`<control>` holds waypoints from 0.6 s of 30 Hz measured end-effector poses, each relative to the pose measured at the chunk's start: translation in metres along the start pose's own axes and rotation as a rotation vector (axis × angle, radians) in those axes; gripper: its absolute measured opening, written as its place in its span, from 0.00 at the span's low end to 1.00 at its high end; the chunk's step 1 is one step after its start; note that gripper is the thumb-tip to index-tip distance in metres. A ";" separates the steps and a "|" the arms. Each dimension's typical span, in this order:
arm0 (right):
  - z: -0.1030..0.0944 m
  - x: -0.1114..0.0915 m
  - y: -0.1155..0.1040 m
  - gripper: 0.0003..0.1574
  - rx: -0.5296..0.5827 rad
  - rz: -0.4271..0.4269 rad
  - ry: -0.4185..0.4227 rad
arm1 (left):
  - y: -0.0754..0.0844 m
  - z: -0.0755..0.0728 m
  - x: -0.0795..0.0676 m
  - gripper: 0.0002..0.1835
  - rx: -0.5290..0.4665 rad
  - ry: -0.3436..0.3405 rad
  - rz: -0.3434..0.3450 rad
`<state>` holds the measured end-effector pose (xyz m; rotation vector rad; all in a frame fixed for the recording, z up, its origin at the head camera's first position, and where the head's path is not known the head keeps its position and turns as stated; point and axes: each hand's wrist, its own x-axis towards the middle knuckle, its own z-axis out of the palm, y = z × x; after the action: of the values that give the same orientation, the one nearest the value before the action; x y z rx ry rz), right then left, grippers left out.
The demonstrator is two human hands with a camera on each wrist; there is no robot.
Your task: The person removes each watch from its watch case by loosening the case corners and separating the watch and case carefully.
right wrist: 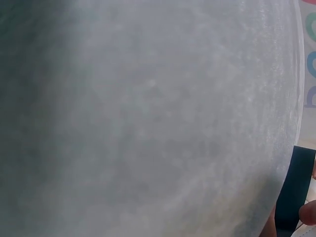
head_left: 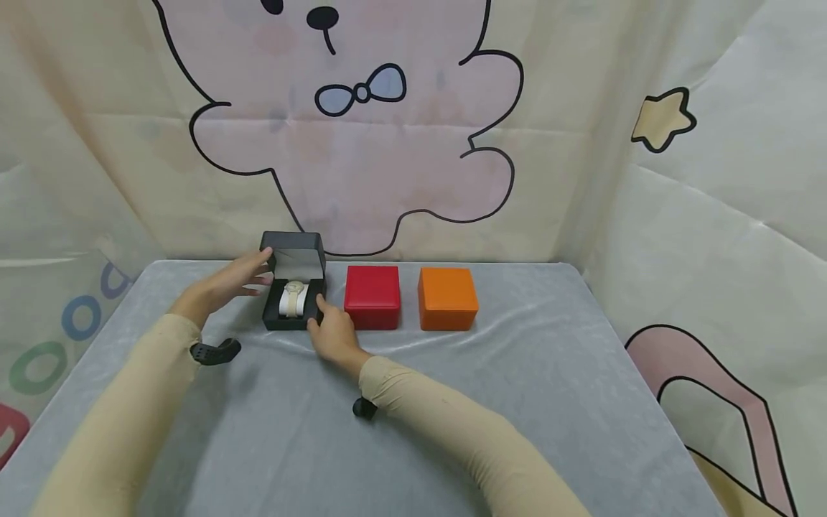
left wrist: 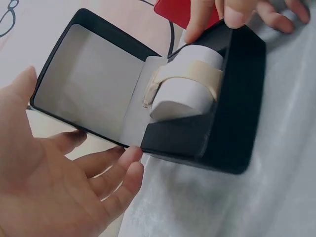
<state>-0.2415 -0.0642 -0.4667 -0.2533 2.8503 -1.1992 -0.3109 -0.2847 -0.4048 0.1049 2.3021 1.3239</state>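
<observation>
Left hand point(head_left: 226, 286) is loosely touching lid point(head_left: 297, 261) | right hand point(head_left: 336, 334) is pinching box point(head_left: 278, 325) | seeming light, stiff, base point(left wrist: 238, 106) inviting grip

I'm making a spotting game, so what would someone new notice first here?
Probably the red box and the orange box to its right, bright against the grey cloth. Next, the watch on its white cushion, in the open black box left of the red one. Behind them, a pink cartoon animal wears a blue bow.
</observation>
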 end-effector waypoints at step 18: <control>0.003 0.002 0.003 0.34 0.005 -0.020 -0.009 | -0.026 0.011 -0.038 0.38 0.050 0.078 0.159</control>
<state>-0.2436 -0.0648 -0.4713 -0.2870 2.8439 -1.2057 -0.2685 -0.3013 -0.4172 0.2619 2.4355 1.3698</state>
